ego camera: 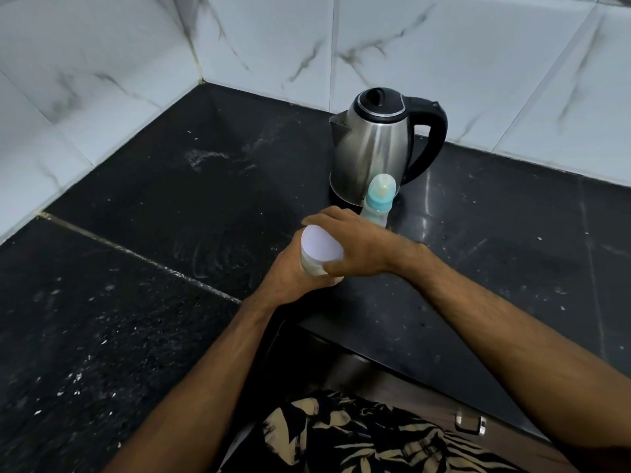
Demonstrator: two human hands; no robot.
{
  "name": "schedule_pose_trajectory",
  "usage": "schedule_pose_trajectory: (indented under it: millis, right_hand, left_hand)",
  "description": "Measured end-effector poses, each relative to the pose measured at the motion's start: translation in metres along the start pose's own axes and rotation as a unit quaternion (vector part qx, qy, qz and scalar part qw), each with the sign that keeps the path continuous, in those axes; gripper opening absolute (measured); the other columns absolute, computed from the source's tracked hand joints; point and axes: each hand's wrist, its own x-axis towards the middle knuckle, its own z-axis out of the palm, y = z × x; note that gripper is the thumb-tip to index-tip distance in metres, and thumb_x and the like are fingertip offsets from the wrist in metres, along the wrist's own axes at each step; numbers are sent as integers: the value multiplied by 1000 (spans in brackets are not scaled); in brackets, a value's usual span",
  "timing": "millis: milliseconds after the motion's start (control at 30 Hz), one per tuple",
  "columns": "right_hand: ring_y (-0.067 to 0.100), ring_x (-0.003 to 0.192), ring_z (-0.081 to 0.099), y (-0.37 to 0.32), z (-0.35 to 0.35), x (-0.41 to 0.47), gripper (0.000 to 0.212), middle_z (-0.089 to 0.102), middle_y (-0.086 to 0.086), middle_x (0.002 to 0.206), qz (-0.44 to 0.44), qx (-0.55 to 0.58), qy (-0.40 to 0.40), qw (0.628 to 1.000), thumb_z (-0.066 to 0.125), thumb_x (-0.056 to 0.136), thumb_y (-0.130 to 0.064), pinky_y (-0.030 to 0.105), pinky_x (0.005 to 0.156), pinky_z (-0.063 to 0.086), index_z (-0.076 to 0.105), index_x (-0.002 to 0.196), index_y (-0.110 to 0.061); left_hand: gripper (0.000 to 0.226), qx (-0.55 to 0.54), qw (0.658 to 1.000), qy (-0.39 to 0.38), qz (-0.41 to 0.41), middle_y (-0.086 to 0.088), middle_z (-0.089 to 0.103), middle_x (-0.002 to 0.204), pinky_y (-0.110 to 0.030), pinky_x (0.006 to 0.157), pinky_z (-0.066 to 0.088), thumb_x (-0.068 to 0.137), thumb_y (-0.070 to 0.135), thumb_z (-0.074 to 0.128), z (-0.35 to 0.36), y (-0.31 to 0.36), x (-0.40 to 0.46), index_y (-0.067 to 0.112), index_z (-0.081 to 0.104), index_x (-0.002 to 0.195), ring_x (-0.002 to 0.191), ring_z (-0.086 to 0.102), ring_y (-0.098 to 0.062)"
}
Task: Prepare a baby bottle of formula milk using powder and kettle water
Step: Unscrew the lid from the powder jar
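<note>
A small translucent powder container with a white lid (321,249) is held above the black counter (170,206). My left hand (290,278) grips its body from below. My right hand (355,244) wraps around the white lid from the right side. Just behind my right hand stands the baby bottle (378,203), upright, with a clear cap over a teal collar. The steel kettle (375,148) with black lid and handle stands behind the bottle, spout pointing left.
White marble-look wall tiles (273,39) close the counter at the back and left corner. White specks lie scattered on the counter. A drawer handle (471,425) shows below the counter edge at lower right.
</note>
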Motion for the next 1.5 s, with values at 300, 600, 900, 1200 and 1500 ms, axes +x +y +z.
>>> schedule_pose_trajectory:
  millis: [300,600,900,1200,1500]
  right_hand:
    - [20,116,47,-2,10,-3,87,50,1,130,58,-91,87,990,68,75,-66,39,99,45,40,145,-22]
    - [22,126,41,-1,10,-4,96,41,1,141,52,-34,65,996,72,74,-64,41,105,40,30,151,-25]
    - [24,134,35,-3,11,-3,96,32,3,150,20,29,39,999,77,76,-49,43,109,38,25,153,-25]
    - [25,130,39,-6,11,-3,89,35,4,148,19,37,41,998,74,77,-36,40,100,42,27,152,-25]
    - [24,127,44,-5,12,-1,84,44,4,142,49,-24,74,996,71,80,-52,39,102,45,34,149,-23]
  left_hand:
    - [113,-1,999,-23,-24,20,47,132,-6,90,32,54,44,91,5,5,6,33,28,147,119,48,5]
    - [99,-14,1000,-5,-27,58,42,113,5,72,39,49,58,88,1,1,1,61,29,129,105,41,33]
    - [95,-15,1000,-12,-18,60,41,112,8,74,36,50,52,87,-1,5,-2,59,30,126,104,40,35]
    - [78,-14,1000,-8,-14,43,57,104,5,74,39,49,48,84,0,8,-1,66,42,112,103,59,11]
    - [97,18,996,-54,-68,0,48,144,-23,104,38,71,29,86,3,23,1,22,28,149,129,48,-13]
